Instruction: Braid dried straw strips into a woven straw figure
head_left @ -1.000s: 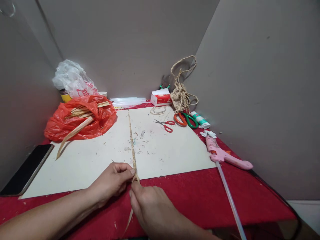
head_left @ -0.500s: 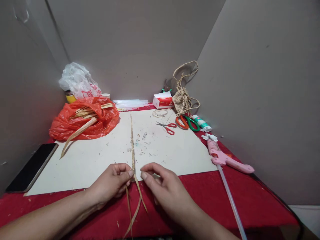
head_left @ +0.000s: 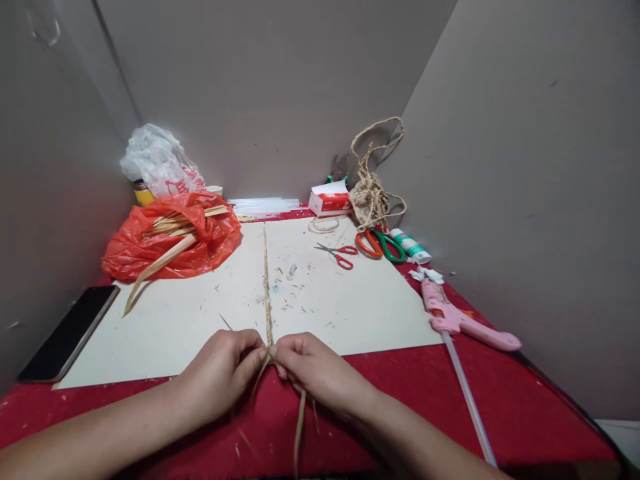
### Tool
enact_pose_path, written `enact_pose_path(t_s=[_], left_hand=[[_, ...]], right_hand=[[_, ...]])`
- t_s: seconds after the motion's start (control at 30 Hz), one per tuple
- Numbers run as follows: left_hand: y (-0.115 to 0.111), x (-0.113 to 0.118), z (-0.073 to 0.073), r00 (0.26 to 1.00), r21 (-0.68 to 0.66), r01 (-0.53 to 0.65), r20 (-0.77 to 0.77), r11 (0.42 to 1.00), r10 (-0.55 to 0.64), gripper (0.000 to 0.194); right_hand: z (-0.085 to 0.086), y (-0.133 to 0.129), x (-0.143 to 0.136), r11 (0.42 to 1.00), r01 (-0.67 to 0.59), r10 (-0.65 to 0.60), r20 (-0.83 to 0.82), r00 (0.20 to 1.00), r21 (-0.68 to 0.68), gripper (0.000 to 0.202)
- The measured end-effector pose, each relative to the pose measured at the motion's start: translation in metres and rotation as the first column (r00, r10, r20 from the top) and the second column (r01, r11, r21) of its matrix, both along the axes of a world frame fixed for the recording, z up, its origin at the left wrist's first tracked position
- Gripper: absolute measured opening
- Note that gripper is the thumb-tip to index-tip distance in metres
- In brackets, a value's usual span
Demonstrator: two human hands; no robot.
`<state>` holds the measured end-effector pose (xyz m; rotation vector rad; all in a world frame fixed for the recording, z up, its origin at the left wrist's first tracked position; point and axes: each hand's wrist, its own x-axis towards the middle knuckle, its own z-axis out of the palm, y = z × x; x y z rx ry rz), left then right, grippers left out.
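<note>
A thin straw braid (head_left: 267, 293) runs lengthwise over the white board (head_left: 200, 340), its near end between my two hands. My left hand (head_left: 235, 363) pinches the braid's near end from the left. Against it on the right, my right hand (head_left: 310, 367) is closed on the straw strands at the same spot. Fingertips of both hands nearly touch. One loose strand (head_left: 299, 433) hangs below my right hand over the red cloth, and a shorter piece shows under my left fingertips. The exact grip on each strand is hidden by the fingers.
A red bag (head_left: 130, 247) of straw strips and a phone (head_left: 67, 333) lie at left. Small red scissors (head_left: 343, 256), larger scissors handles (head_left: 387, 245), a rope bundle (head_left: 370, 200) and a red-white box (head_left: 329, 200) are behind. A pink glue gun (head_left: 465, 323) lies right.
My right hand has moved left to the braid's end and closed on the strands. One loose strand now hangs farther right, under that hand. The view has shifted slightly.
</note>
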<state>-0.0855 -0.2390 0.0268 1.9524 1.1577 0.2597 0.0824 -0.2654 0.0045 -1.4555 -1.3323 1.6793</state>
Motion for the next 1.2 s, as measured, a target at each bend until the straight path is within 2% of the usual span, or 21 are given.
enact_pose_path(t_s=[0.1,0.17,0.27,0.33,0.43,0.53,0.6,0.67,0.7,0.73,0.77,0.83,0.87,0.93,0.97,1.0,1.03,1.1,1.17,1.2], left_hand=[[-0.004,-0.001,0.003,0.977,0.142,0.08,-0.206,0.987,-0.05,0.029],[-0.01,-0.001,0.002,0.936,0.221,0.153,-0.345,0.963,-0.07,0.026],[-0.02,0.001,-0.002,0.825,0.329,0.312,-0.559,0.891,-0.082,0.018],[-0.026,0.003,-0.005,0.752,0.374,0.422,-0.654,0.826,-0.088,0.021],[-0.033,0.006,-0.009,0.688,0.424,0.532,-0.72,0.733,-0.084,0.028],[-0.042,0.007,-0.016,0.654,0.453,0.606,-0.752,0.654,-0.085,0.033],[-0.049,0.003,-0.019,0.649,0.445,0.665,-0.742,0.6,-0.168,0.035],[-0.055,-0.004,-0.018,0.669,0.427,0.703,-0.669,0.569,-0.324,0.031],[-0.056,-0.009,-0.015,0.699,0.43,0.691,-0.602,0.581,-0.387,0.027],[-0.055,-0.014,-0.01,0.749,0.445,0.649,-0.514,0.617,-0.418,0.025],[-0.052,-0.018,-0.004,0.818,0.466,0.568,-0.412,0.679,-0.401,0.024],[-0.039,-0.025,0.009,0.955,0.477,0.291,-0.191,0.829,-0.226,0.025],[-0.03,-0.026,0.014,0.99,0.433,0.135,-0.092,0.891,-0.106,0.024],[-0.013,-0.022,0.019,0.994,0.253,-0.112,0.044,0.961,0.104,0.023],[-0.006,-0.018,0.018,0.986,0.111,-0.148,0.099,0.983,0.138,0.025],[-0.001,-0.013,0.015,0.979,-0.05,-0.127,0.153,0.991,0.133,0.026],[0.003,-0.008,0.011,0.973,-0.209,-0.076,0.201,0.975,0.118,0.027],[0.005,0.001,0.002,0.953,-0.462,0.027,0.28,0.886,0.117,0.03],[0.004,0.007,-0.006,0.936,-0.598,0.066,0.314,0.799,0.158,0.032],[0.003,0.008,-0.008,0.932,-0.63,0.068,0.318,0.774,0.176,0.033]], right_hand=[[-0.004,-0.003,-0.008,0.995,0.102,-0.103,-0.041,0.994,-0.021,0.026],[-0.007,-0.006,-0.013,0.986,0.159,-0.162,-0.077,0.984,-0.047,0.025],[-0.009,-0.01,-0.017,0.972,0.209,-0.223,-0.142,0.964,-0.11,0.03],[-0.009,-0.011,-0.018,0.963,0.212,-0.242,-0.192,0.951,-0.166,0.035],[-0.008,-0.012,-0.02,0.958,0.207,-0.254,-0.25,0.934,-0.2,0.038],[-0.006,-0.011,-0.02,0.959,0.209,-0.255,-0.269,0.929,-0.19,0.03],[-0.004,-0.011,-0.02,0.958,0.195,-0.249,-0.274,0.929,-0.208,0.022],[-0.003,-0.012,-0.018,0.956,0.186,-0.245,-0.27,0.931,-0.227,0.02],[-0.002,-0.012,-0.016,0.955,0.186,-0.246,-0.268,0.932,-0.231,0.02],[-0.002,-0.013,-0.015,0.955,0.185,-0.246,-0.27,0.931,-0.233,0.02],[-0.003,-0.013,-0.013,0.955,0.181,-0.244,-0.279,0.929,-0.235,0.02],[-0.004,-0.014,-0.011,0.957,0.16,-0.232,-0.307,0.923,-0.242,0.021],[-0.005,-0.015,-0.01,0.958,0.151,-0.227,-0.322,0.919,-0.242,0.022],[-0.007,-0.016,-0.009,0.961,0.139,-0.217,-0.344,0.914,-0.238,0.023],[-0.008,-0.016,-0.009,0.963,0.14,-0.216,-0.348,0.912,-0.231,0.023],[-0.008,-0.015,-0.009,0.964,0.143,-0.216,-0.352,0.911,-0.223,0.023],[-0.009,-0.015,-0.009,0.967,0.142,-0.211,-0.359,0.909,-0.211,0.024],[-0.009,-0.014,-0.008,0.977,0.126,-0.183,-0.384,0.905,-0.171,0.027],[-0.007,-0.013,-0.006,0.987,0.101,-0.143,-0.396,0.907,-0.124,0.03],[-0.006,-0.012,-0.005,0.991,0.086,-0.121,-0.39,0.913,-0.107,0.03]])
